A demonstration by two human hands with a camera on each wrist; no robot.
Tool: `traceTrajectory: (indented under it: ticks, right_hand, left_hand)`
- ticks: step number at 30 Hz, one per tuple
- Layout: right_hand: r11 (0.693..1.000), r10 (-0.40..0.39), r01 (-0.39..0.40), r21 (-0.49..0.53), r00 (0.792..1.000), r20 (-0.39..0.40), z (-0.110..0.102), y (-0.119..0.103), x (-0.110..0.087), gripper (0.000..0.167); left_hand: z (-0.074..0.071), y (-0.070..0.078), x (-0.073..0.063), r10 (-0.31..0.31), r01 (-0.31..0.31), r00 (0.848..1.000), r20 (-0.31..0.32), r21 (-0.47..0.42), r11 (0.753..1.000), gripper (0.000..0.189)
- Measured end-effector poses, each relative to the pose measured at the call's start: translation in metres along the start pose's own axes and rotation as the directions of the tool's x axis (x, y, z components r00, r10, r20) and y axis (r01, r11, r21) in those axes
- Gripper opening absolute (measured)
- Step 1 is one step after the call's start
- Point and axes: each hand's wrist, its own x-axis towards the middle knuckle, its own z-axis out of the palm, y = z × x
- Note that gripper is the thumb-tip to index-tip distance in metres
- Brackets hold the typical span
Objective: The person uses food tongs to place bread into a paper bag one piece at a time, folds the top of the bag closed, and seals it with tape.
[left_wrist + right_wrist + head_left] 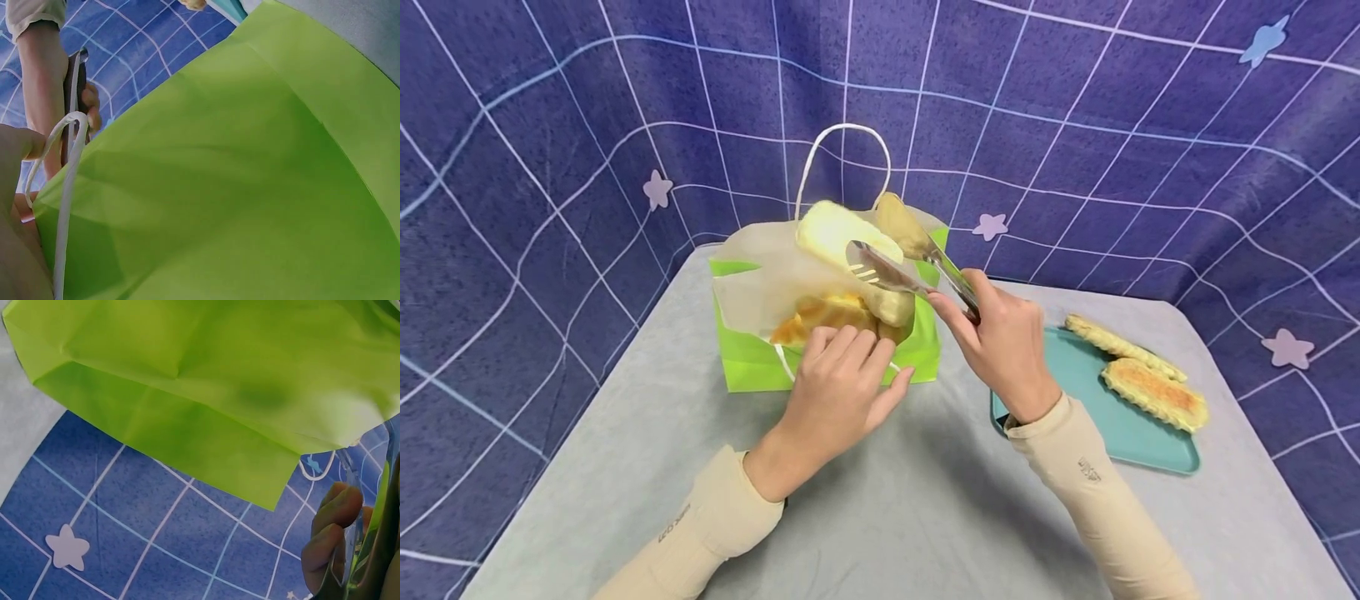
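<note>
A pale piece of bread [831,229] is at the mouth of the green bag [737,362], between the ends of the tongs [898,277], which seem to pinch it. The right hand [1011,333] grips the tongs with its fingers wrapped round them. Lower in the bag, a golden piece [827,315] and another pale piece [891,307] show, so at least two are already inside; how many lie deeper I cannot tell. The left hand [838,400] has its fingers curled over the bag's near rim, holding it.

To the right, a teal tray [1082,392] has two pieces left: a flat browned one [1153,394] on the near side and a narrow-looking one [1123,348] along the far rim. Judging by this, the work is past its start but unfinished, with the pinched piece not yet let go.
</note>
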Motion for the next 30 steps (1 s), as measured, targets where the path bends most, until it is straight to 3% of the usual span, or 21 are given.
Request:
traceTrajectory:
  ticks: [15,24,30]
  right_hand:
    - [0.995,0.067,-0.066,0.074,0.998,-0.011,-0.009,0.008,-0.018,0.045]
    - [0.991,0.135,-0.136,-0.013,0.987,-0.083,-0.045,0.038,-0.058,0.046]
    - [0.966,0.214,-0.221,-0.137,0.975,-0.065,-0.071,0.064,-0.097,0.041]
  left_hand:
    - [0.0,0.0,-0.001,-0.01,0.01,1.0,0.001,-0.023,1.0,0.03]
    - [0.004,0.003,0.002,-0.012,0.01,0.999,-0.035,-0.06,0.998,0.029]
    - [0.007,0.001,0.001,-0.019,0.012,0.996,-0.084,-0.087,0.996,0.028]
